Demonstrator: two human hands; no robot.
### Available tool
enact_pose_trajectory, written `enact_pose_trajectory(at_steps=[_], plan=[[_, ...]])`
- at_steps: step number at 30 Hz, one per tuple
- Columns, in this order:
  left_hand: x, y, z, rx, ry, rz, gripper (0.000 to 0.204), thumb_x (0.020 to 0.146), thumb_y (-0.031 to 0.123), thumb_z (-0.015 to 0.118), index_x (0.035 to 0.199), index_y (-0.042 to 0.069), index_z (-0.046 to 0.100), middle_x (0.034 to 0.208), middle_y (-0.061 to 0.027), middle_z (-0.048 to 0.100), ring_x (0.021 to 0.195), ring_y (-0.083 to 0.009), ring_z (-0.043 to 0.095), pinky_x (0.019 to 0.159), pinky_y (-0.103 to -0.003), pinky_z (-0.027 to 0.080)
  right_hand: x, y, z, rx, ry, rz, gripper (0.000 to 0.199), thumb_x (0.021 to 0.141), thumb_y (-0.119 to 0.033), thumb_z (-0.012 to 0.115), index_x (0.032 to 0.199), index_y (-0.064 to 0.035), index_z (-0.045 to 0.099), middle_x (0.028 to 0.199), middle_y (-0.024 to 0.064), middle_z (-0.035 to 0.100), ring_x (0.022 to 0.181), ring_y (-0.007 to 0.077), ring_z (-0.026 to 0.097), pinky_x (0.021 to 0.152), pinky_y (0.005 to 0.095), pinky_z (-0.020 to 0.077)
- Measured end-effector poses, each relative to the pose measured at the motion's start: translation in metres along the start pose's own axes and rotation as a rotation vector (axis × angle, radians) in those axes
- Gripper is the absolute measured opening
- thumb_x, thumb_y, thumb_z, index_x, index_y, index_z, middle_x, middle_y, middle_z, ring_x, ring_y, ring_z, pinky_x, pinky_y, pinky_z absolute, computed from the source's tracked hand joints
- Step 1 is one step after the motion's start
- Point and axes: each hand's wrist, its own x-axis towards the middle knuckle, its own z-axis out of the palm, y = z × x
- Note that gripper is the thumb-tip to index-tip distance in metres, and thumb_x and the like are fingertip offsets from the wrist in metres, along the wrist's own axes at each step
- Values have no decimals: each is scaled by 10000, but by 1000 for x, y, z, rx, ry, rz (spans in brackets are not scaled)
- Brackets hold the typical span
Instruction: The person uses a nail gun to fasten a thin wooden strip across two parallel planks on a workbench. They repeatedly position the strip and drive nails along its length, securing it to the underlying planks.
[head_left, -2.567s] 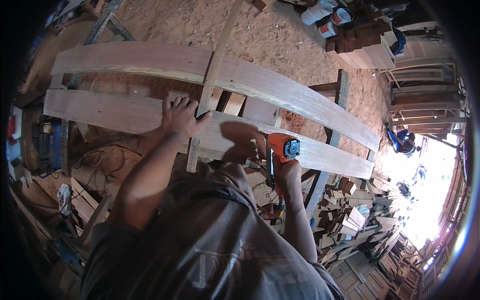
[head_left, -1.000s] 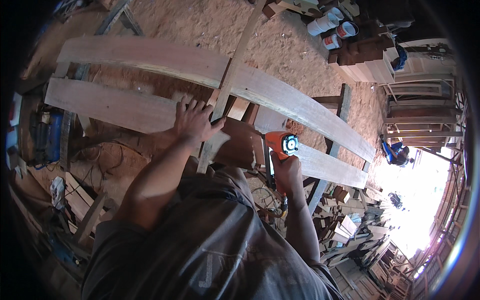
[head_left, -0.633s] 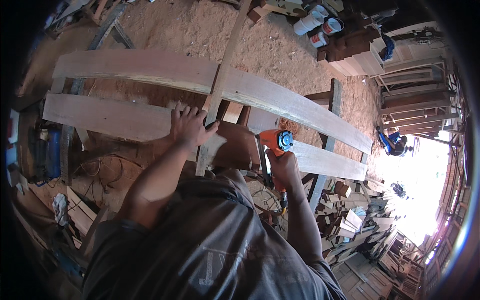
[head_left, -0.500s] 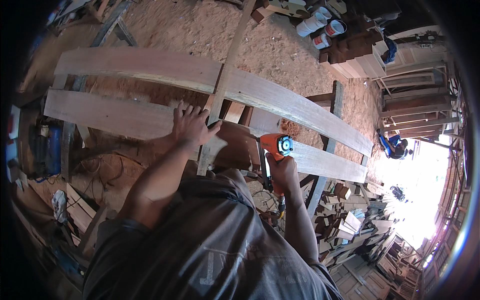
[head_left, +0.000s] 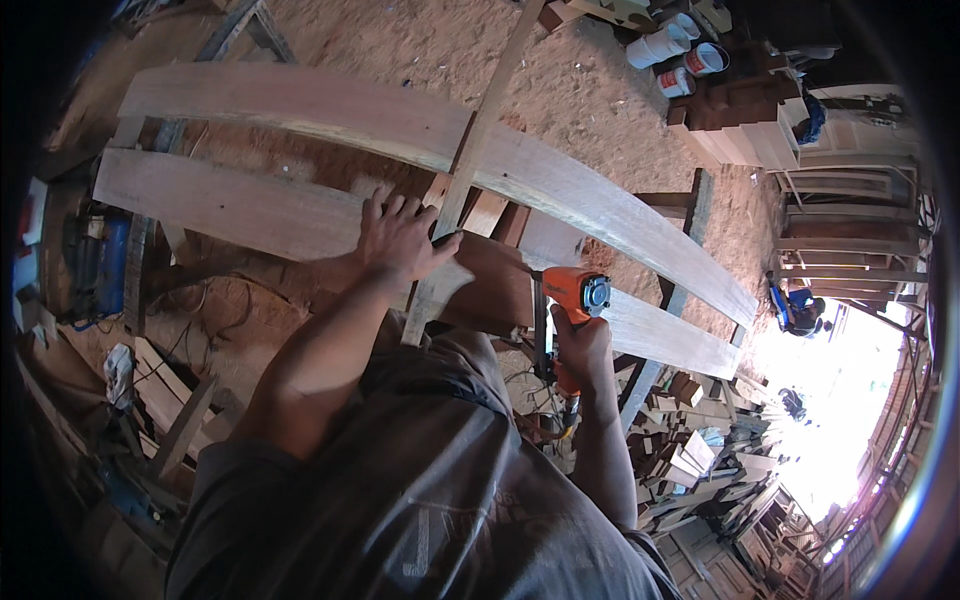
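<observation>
Head view: press left hand (head_left: 398, 238) flat and open on plank (head_left: 230, 205), keep right hand (head_left: 583, 345) clamped firmly around orange power tool (head_left: 572, 300).

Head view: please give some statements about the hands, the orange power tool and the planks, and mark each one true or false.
1. The right hand grips an orange power tool. True.
2. The left hand holds a hammer. False: it lies flat on the near plank, with no tool in it.
3. Two long planks lie side by side. True: the far plank runs along the near one.
4. A thin wooden strip crosses the planks. True.
5. The white buckets stand on the planks. False: they stand on the ground beyond.
</observation>
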Motion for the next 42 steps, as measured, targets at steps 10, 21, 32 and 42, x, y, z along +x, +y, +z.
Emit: enact_pose_trajectory(at_steps=[10,21,32,42], plan=[[5,-1,0,-42,-84,10,783,1014,774,545,1486,172,713,1504,-150,708,1511,-315,546,1380,-607,125,1,0,-4,42,-17,-9,492,1019,-389,739,1140,87,772,965,366,771,1031,510,797,819,539,593],[6,-1,-19,-35,-135,-14,864,1041,822,438,1634,216,602,1676,-91,590,1588,-271,468,1405,-593,62,8,24,15,12,59,-62,528,1031,-457,753,1104,63,794,939,332,782,1026,489,804,796,543,590],[-4,-10,37,-173,132,33,804,958,770,614,1445,141,732,1378,-161,711,1468,-344,567,1380,-670,110,3,12,22,173,45,-124,336,1048,-230,752,1166,84,754,994,139,790,859,276,732,753,461,566],[0,-10,34,-269,155,85,744,954,711,646,1351,94,769,1300,-165,724,1414,-358,566,1350,-683,180,29,-14,40,-13,81,-261,380,1055,-301,766,1073,78,770,873,129,770,763,275,736,667,469,558]])
